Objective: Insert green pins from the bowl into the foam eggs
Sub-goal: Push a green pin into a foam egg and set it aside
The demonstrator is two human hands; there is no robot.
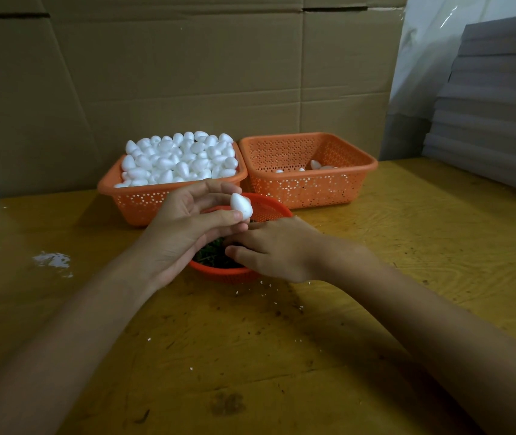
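My left hand (184, 227) pinches a white foam egg (241, 206) between thumb and fingertips, just above the small red bowl (269, 208). Dark green pins (215, 255) lie in the bowl. My right hand (272, 249) reaches palm-down into the bowl, its fingers among the pins; its fingertips are hidden behind my left hand, so what they hold cannot be seen. An orange basket (137, 202) heaped with white foam eggs (181, 158) stands behind on the left.
A second orange basket (310, 186) at the back right holds a few eggs (316, 164). Cardboard sheets (187, 73) wall off the back. Grey foam boards (495, 105) are stacked at the right. White foam crumbs (52, 260) dot the yellow wooden table (423, 246).
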